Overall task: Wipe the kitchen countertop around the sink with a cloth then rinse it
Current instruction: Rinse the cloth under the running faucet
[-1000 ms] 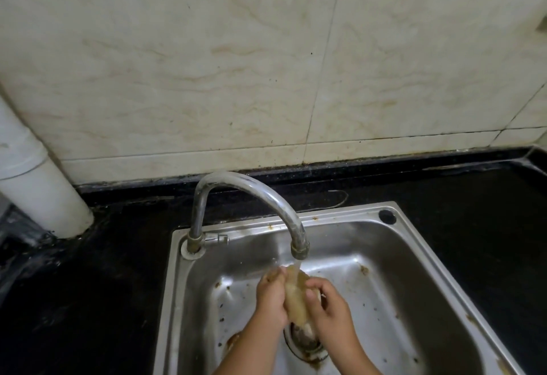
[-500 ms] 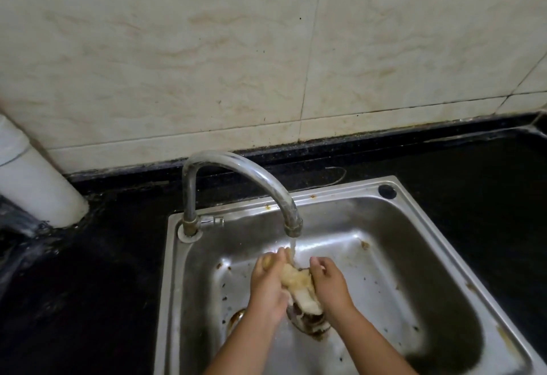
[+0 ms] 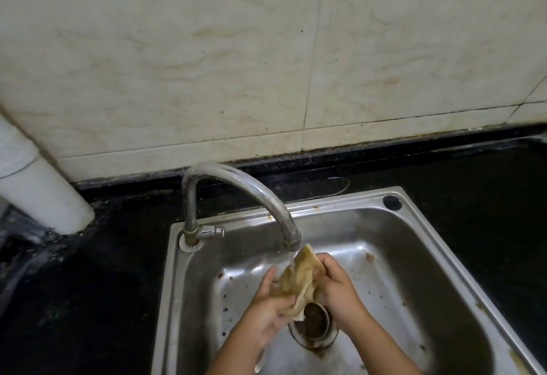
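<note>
Marbled wall tiles are backing a black counter (image 3: 88, 300) and a steel sink (image 3: 429, 244).
Both hands, left (image 3: 268, 306) and right (image 3: 336, 284), are gripping the crumpled tan cloth (image 3: 299, 281) under the curved tap (image 3: 236, 185), above the drain (image 3: 315, 320).

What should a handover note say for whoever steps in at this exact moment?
Left hand: grips the cloth from below.
Right hand: grips the cloth's upper part.
Cloth: bunched between both hands over the drain, top edge just under the faucet spout, inside the sink.
Done: the job has reached the rinsing step.
Left: finish rinsing and probably wring it; tap likely needs closing.
</note>
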Available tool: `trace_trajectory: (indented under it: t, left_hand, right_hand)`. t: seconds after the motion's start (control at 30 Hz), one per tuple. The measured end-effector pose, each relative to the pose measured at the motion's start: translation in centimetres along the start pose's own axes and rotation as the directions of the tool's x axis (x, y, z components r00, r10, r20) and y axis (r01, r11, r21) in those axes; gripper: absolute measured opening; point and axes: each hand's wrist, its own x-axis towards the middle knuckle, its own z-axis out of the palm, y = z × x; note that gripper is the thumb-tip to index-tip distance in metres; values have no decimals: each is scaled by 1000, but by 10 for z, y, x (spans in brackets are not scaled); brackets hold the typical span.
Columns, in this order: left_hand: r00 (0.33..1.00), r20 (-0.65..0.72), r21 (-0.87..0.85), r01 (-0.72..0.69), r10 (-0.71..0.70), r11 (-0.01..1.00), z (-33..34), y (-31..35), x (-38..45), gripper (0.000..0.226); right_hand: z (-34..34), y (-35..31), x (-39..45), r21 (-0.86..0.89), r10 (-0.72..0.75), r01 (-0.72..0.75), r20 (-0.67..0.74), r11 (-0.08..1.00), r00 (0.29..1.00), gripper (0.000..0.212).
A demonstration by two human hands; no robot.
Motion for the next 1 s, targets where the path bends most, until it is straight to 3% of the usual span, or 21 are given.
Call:
trace_trajectory:
  t: [0.1, 0.17, 0.23, 0.33, 0.53, 0.73, 0.87, 0.93, 1.0]
  left_hand:
    - [995, -46, 57, -88, 90, 994, 0, -2, 4, 70]
    - [988, -79, 67, -126, 131, 990, 3, -1, 5, 49]
    - [987, -77, -6, -140, 139, 990, 5, 3, 4, 31]
    - [988, -70, -176, -145, 135, 974, 9, 5, 1, 22]
    - [951, -254, -178, -228, 179, 957, 14, -4, 17, 9]
    - [971, -202, 3, -132, 130, 991, 31, 0, 24, 33]
    - [976, -210, 14, -57, 58, 998, 37, -3, 20, 44]
    - [982, -180, 24, -51, 54, 998, 35, -8, 18, 43]
    - [983, -168, 53, -63, 71, 997, 32, -10, 16, 42]
  right_hand:
    - [-6, -4, 2, -35, -31, 31, -7, 999, 999, 28]
    - [-11, -4, 3, -174, -72, 76, 26, 982, 997, 28]
    - [-15, -5, 5, -318, -105, 121, 67, 940, 992, 31]
    - [-19, -3, 6, -477, -123, 154, 96, 866, 988, 28]
    - [-5, 14, 1, -495, -77, 100, 67, 863, 995, 34]
    - [18, 22, -17, -563, -282, 261, 52, 784, 958, 30]
    - [11, 27, -9, -767, -161, 210, 140, 607, 977, 29]
    - [5, 31, 2, -786, -127, 125, 60, 605, 990, 14]
    - [2, 34, 10, -777, -127, 80, 0, 625, 992, 26]
